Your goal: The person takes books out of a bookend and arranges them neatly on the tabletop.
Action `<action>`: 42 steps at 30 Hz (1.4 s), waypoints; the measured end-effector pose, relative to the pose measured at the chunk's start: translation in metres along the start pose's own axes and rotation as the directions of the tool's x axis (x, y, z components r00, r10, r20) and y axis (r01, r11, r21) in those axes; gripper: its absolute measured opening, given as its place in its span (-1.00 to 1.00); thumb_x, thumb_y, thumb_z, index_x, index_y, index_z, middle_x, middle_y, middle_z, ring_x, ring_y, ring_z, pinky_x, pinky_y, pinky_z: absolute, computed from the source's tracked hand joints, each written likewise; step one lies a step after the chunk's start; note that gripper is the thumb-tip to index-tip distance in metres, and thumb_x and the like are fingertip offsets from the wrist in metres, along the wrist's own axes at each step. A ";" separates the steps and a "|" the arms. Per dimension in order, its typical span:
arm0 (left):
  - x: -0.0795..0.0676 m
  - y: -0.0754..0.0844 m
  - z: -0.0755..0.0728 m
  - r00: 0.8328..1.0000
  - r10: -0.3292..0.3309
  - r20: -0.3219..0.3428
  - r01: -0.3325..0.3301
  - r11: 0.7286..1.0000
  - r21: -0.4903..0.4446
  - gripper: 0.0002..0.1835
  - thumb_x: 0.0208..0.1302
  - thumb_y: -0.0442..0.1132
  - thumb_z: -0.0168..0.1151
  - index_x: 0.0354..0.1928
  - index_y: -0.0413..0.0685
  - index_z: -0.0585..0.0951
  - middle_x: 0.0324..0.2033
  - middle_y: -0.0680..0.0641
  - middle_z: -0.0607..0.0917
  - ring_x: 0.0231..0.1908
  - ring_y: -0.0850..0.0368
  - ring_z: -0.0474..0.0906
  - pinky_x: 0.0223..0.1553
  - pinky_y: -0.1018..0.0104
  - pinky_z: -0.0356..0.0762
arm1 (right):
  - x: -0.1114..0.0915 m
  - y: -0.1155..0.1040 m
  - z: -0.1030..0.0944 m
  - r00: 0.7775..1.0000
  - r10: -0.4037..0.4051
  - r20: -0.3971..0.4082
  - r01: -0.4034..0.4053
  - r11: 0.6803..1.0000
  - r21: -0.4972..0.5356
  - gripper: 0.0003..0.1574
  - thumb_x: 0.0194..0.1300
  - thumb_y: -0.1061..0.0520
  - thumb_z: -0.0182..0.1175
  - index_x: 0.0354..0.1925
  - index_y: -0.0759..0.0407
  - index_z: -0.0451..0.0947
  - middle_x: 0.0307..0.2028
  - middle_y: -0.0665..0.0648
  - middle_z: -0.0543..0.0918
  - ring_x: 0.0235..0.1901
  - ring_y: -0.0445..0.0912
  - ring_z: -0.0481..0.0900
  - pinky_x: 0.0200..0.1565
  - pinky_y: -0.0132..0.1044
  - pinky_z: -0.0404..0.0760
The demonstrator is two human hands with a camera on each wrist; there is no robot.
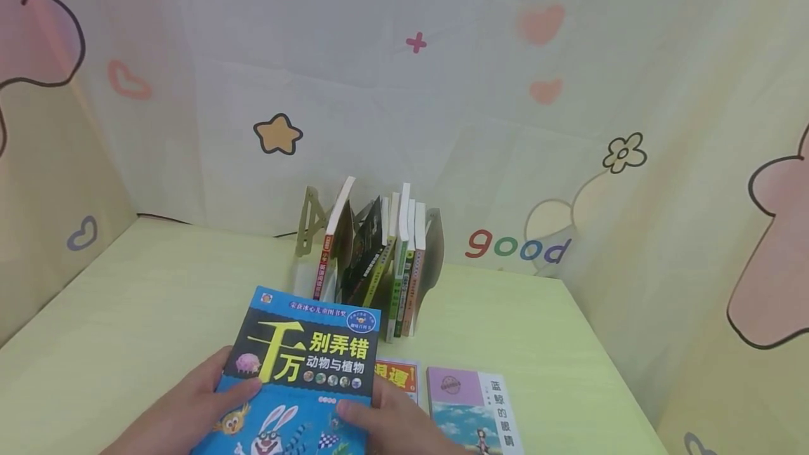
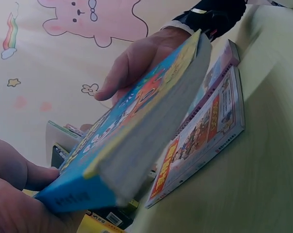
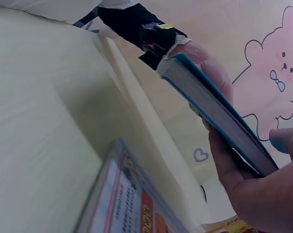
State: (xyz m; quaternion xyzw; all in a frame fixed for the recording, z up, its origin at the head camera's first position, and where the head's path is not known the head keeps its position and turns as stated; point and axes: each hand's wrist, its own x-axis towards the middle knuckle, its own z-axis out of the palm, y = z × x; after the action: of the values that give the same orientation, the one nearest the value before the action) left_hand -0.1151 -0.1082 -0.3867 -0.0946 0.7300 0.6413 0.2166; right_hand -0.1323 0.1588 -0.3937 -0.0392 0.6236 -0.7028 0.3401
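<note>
A blue children's book (image 1: 284,402) with a black title band and a cartoon rabbit is held up in front of me, its cover facing me. My left hand (image 1: 192,402) grips its left edge, thumb on the cover. My right hand (image 1: 401,416) grips the right edge, also with the thumb on the front. In the left wrist view the book's thick page block (image 2: 151,131) shows between both hands. Below it on the table lie a red-and-yellow book (image 1: 404,376), partly hidden by the held book, and a purple-and-blue book (image 1: 470,413).
Behind the held book, a metal book stand (image 1: 433,244) holds several upright and leaning books (image 1: 404,265) on the pale green table (image 1: 170,286). A cloth (image 1: 379,90) printed with stars and hearts hangs at the back and sides.
</note>
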 end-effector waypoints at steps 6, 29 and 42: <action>-0.002 0.004 -0.001 0.997 0.009 -0.077 -0.007 1.000 0.015 0.08 0.07 0.24 0.24 0.49 -0.05 -0.06 -0.26 -0.15 0.67 -0.37 -0.09 0.68 -0.36 0.05 0.64 | -0.004 -0.009 -0.010 0.997 -0.030 -0.074 0.023 0.996 -0.082 -0.14 0.30 -0.23 0.10 0.44 0.07 0.18 0.02 0.20 0.61 -0.12 0.12 0.65 -0.10 0.03 0.60; -0.009 0.007 -0.058 0.993 -0.023 -0.118 0.035 0.994 0.099 0.16 0.15 0.30 0.16 0.51 -0.21 -0.20 -0.26 -0.13 0.68 -0.34 -0.10 0.68 -0.32 0.06 0.64 | 0.010 -0.085 -0.118 0.525 -0.832 -0.177 0.533 0.485 -0.693 -0.55 0.35 0.21 0.13 0.18 0.31 0.49 0.01 0.19 0.61 -0.02 0.01 0.59 -0.11 -0.26 0.61; -0.002 -0.002 -0.066 1.000 -0.017 -0.003 0.016 0.990 -0.139 0.14 0.21 0.18 0.20 0.52 -0.21 -0.27 -0.10 -0.23 0.66 -0.17 -0.22 0.66 -0.16 -0.04 0.58 | 0.018 -0.123 -0.124 0.538 -0.842 0.032 0.457 0.260 -0.851 -0.42 0.33 0.36 0.10 0.29 0.47 0.33 0.30 0.35 0.33 0.10 0.19 0.53 0.10 -0.15 0.47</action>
State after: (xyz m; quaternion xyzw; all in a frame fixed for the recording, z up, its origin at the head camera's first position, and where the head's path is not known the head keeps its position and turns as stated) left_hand -0.1251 -0.1734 -0.3822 -0.1167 0.6831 0.6887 0.2133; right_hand -0.2586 0.2534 -0.3162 -0.2874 0.8390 -0.4186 -0.1956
